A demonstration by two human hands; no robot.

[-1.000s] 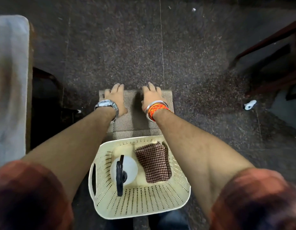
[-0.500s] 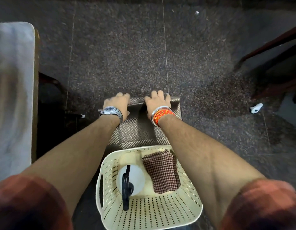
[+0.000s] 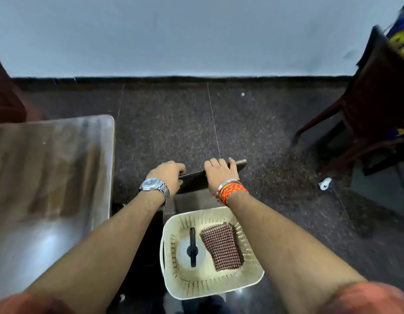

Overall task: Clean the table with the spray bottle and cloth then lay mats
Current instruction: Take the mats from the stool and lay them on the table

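Note:
Both hands grip the far edge of a brown woven mat [image 3: 193, 183], lifted and tilted off the dark floor. My left hand [image 3: 168, 174], with a steel watch, holds its left end. My right hand [image 3: 220, 172], with orange bangles, holds its right end. More mat [image 3: 189, 201] lies flat beneath, just beyond a cream perforated basket [image 3: 253, 277]. Inside the basket stands a white spray bottle [image 3: 192, 249] with a black trigger, and a folded checked cloth [image 3: 222, 248] lies to its right. The table [image 3: 49, 177], a worn shiny top, is at the left.
A dark wooden chair [image 3: 368, 114] stands at the right with a small white object [image 3: 324, 183] on the floor near it. A pale wall [image 3: 196, 35] runs across the back. Dark speckled floor [image 3: 173, 123] lies between table and chair.
My hands went from lying flat on the mat to gripping its far edge and lifting it. The view tilted up, bringing the wall and more of the table into sight.

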